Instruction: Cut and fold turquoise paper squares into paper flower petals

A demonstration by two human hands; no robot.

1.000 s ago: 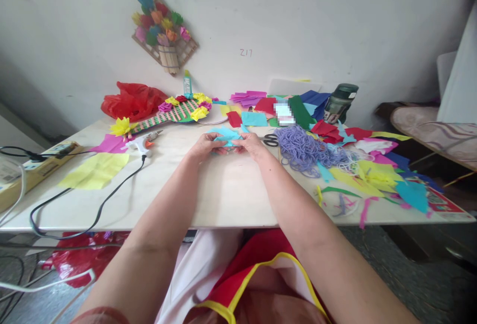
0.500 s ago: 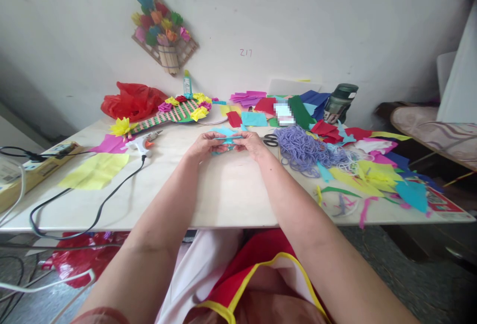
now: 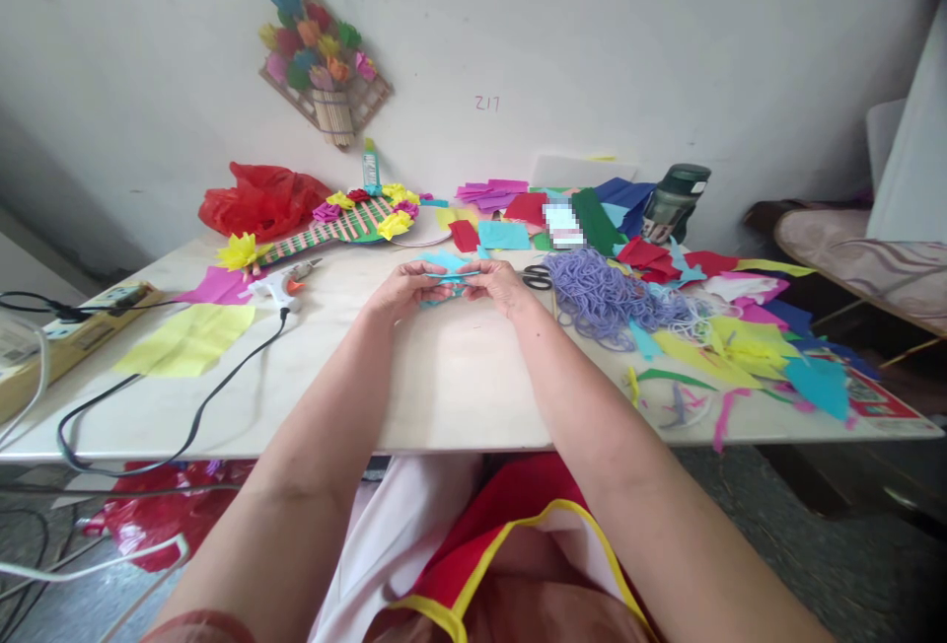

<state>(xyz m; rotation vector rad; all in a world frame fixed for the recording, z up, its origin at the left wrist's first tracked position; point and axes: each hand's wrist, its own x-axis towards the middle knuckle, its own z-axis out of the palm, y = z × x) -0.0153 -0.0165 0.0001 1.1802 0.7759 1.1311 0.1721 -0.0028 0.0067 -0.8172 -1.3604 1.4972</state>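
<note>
Between my two hands, over the middle of the white table (image 3: pixel 459 396), is a piece of light blue crepe paper (image 3: pixel 447 265), folded or gathered. My left hand (image 3: pixel 403 290) pinches its left side between thumb and fingers. On the right side, my right hand (image 3: pixel 494 285) grips it the same way, thumb on top. The fingers hide part of the paper. Black-handled scissors (image 3: pixel 537 277) lie just right of my right hand, partly under purple yarn (image 3: pixel 603 298). More blue paper (image 3: pixel 504 235) lies flat behind my hands.
At left are a white glue gun (image 3: pixel 279 288) with a black cord, a yellow paper sheet (image 3: pixel 184 339) and a power strip (image 3: pixel 89 337). A flower-decorated instrument-shaped craft (image 3: pixel 347 224) lies behind. Coloured paper scraps (image 3: pixel 740 347) cover the right, below a dark bottle (image 3: pixel 675 202).
Both hands stay in nearly the same place on the blue paper. The fingers have shifted only slightly, and the paper between them looks a little less flat.
</note>
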